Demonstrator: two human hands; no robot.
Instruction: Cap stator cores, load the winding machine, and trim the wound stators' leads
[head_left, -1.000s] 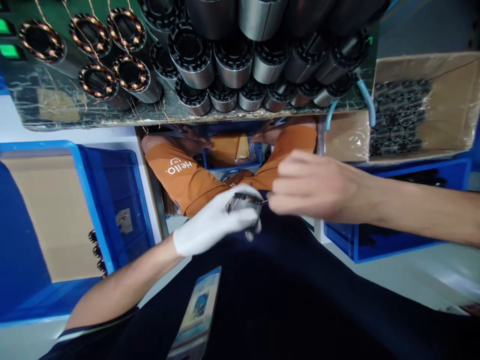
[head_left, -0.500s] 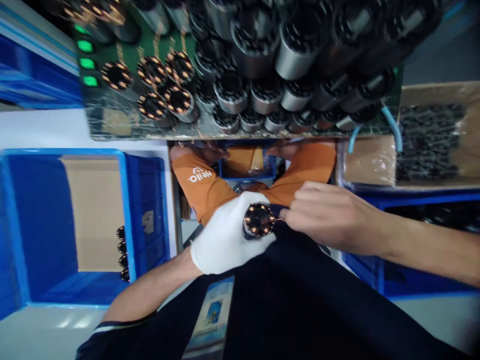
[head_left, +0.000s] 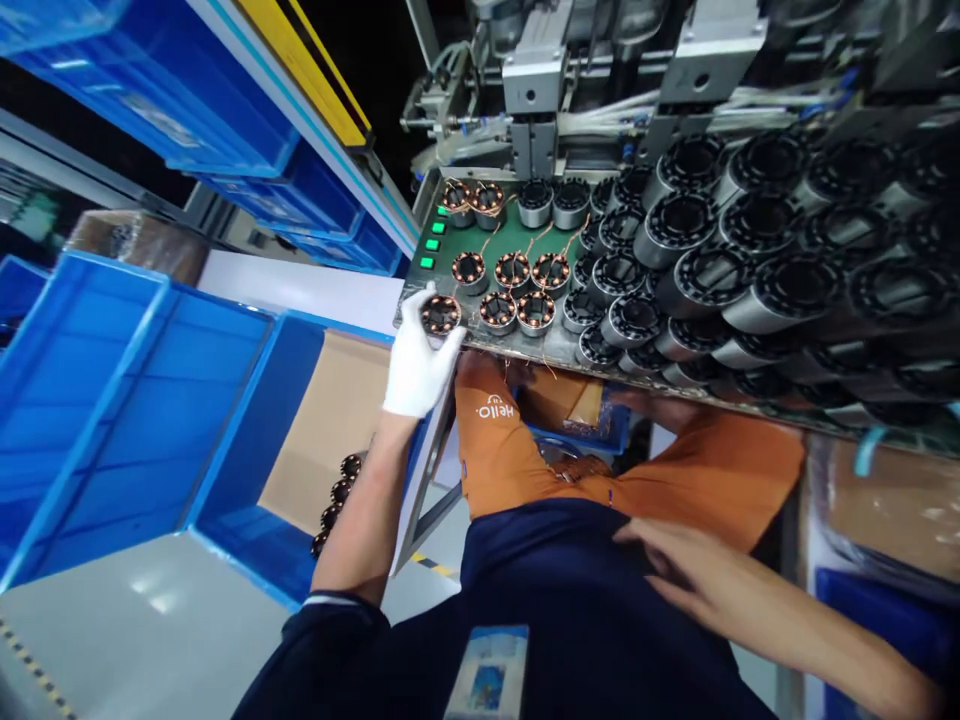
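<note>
My left hand (head_left: 421, 360), in a white glove, has its thumb and fingers around a copper-wound motor stator (head_left: 441, 316) at the front left corner of the bench. Whether the stator's base rests on the bench is hidden. To its right stand several more wound stators (head_left: 498, 313), some trailing loose copper wire ends. Bare and holding nothing, my right hand (head_left: 675, 565) is over my lap by the dark shirt, its fingers loosely apart.
Many dark stators without visible copper (head_left: 682, 225) crowd the bench's right side. Machine fixtures (head_left: 532, 90) stand behind. At the lower left a blue crate (head_left: 240, 540) holds cardboard and several wound stators (head_left: 337, 492). More blue crates (head_left: 225, 130) are stacked upper left.
My left hand has carried the stator from in front of my body to the bench's front left corner. My right hand has left the stator's wire and dropped toward my lap. The view has shifted.
</note>
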